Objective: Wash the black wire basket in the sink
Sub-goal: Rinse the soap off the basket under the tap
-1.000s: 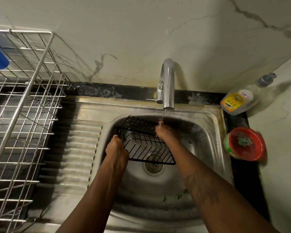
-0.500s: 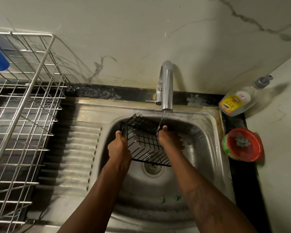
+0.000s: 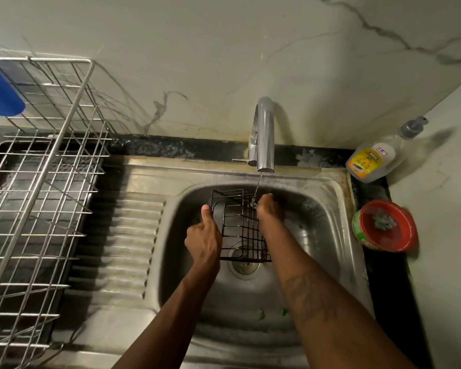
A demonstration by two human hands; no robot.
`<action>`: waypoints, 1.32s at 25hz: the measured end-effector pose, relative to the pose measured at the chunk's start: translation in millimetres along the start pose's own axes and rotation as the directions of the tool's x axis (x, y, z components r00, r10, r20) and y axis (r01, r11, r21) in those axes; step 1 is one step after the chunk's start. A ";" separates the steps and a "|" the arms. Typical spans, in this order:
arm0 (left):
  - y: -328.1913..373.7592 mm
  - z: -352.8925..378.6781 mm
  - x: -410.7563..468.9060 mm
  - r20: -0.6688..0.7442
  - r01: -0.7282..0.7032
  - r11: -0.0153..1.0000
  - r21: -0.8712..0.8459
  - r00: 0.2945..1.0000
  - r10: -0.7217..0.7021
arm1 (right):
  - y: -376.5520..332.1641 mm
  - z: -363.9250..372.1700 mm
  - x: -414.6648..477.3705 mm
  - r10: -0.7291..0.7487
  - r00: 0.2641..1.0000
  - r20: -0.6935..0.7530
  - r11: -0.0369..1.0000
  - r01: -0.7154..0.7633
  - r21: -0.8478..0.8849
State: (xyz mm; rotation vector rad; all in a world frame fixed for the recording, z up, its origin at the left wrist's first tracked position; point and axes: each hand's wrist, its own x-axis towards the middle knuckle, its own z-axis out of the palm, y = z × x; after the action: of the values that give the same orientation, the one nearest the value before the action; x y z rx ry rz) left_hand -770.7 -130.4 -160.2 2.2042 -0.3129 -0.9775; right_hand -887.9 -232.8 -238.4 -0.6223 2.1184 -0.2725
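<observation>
The black wire basket (image 3: 240, 227) is held tilted inside the steel sink (image 3: 330, 235), above the drain. My left hand (image 3: 204, 238) grips its left side, thumb lying up along the wire edge. My right hand (image 3: 268, 209) holds the basket's far right corner, fingers curled over the wires. A thin stream of water falls from the chrome tap (image 3: 262, 134) onto that corner and my right hand.
A steel dish rack (image 3: 37, 182) stands on the left, with a blue cup (image 3: 0, 91) at its top. The ridged drainboard (image 3: 123, 241) lies beside the basin. A soap bottle (image 3: 373, 158) and a red bowl (image 3: 386, 226) sit at the right. Green scraps (image 3: 261, 314) lie in the basin.
The basket has been turned and tilted more upright, looking narrower. My left hand slid along its left side with the thumb now raised; my right hand stays under the water.
</observation>
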 end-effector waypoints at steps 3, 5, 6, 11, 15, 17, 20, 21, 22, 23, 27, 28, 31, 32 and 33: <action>11.6 5.7 3.5 -0.014 -0.008 0.999 0.044 1.000 0.008 | -11.8 -18.0 -23.9 0.009 1.000 0.014 0.998 -0.009 0.055; 18.9 5.5 10.9 -0.058 0.081 0.997 0.000 0.995 -0.081 | -21.1 -16.3 -54.8 -0.130 0.990 0.047 0.986 0.134 -0.097; 19.3 3.7 14.9 -0.062 0.141 0.990 -0.029 0.988 -0.143 | -22.8 -8.8 -76.2 -0.257 0.963 0.085 0.954 0.267 -0.140; -1.8 -5.6 29.7 0.106 0.410 0.857 -0.312 0.912 -0.397 | 18.7 -10.8 -79.2 -0.478 0.849 0.225 0.788 0.528 -0.317; -8.9 -1.7 39.8 0.074 0.366 0.882 -0.297 0.930 -0.361 | 33.6 -32.2 -10.9 -0.127 0.976 0.176 0.954 0.169 -0.248; -17.9 5.0 53.3 0.003 0.335 0.916 -0.222 0.940 -0.342 | 22.2 -24.7 -17.1 -0.056 0.994 0.094 0.972 0.076 -0.221; 1.4 -7.4 42.1 -0.023 0.297 0.941 -0.165 0.952 -0.305 | 2.0 -5.6 -68.8 -0.142 0.985 0.099 0.938 0.166 -0.305; 6.5 -10.3 39.4 -0.012 0.285 0.945 -0.159 0.957 -0.291 | -0.7 1.5 -86.6 -0.261 0.955 0.144 0.907 0.294 -0.302; 8.4 -11.1 38.0 -0.003 0.284 0.947 -0.150 0.958 -0.288 | -2.3 5.1 -103.8 -0.382 0.903 0.194 0.863 0.424 -0.275; 9.6 -11.5 34.8 0.012 0.290 0.945 -0.155 0.957 -0.291 | -0.5 7.8 -111.7 -0.474 0.850 0.231 0.821 0.521 -0.232; 8.0 -12.5 29.0 0.046 0.265 0.948 -0.174 0.964 -0.261 | 11.0 -2.1 -76.6 -0.345 0.928 0.140 0.909 0.368 -0.197; 8.2 -11.6 25.8 0.052 0.248 0.956 -0.158 0.969 -0.242 | 17.5 -8.4 -61.7 -0.235 0.969 0.075 0.955 0.245 -0.167; 19.8 -5.8 12.3 0.030 0.132 0.991 -0.035 0.991 -0.131 | 18.5 -17.8 -58.3 -0.108 0.991 0.075 0.994 0.109 -0.009; 25.9 -4.0 7.8 0.016 0.077 0.997 0.017 0.997 -0.077 | 11.7 -21.3 -75.4 -0.130 0.987 0.096 0.991 0.127 0.037; 33.5 -3.3 1.2 0.009 0.005 0.999 0.052 1.000 -0.006 | 5.5 -25.8 -95.6 -0.168 0.978 0.125 0.984 0.158 0.086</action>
State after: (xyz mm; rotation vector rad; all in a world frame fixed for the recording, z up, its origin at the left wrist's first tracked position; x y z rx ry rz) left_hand -765.5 -153.7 -136.5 2.2489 -0.3401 -0.9925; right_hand -864.5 -178.8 -158.6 -0.7504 1.9244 -0.3900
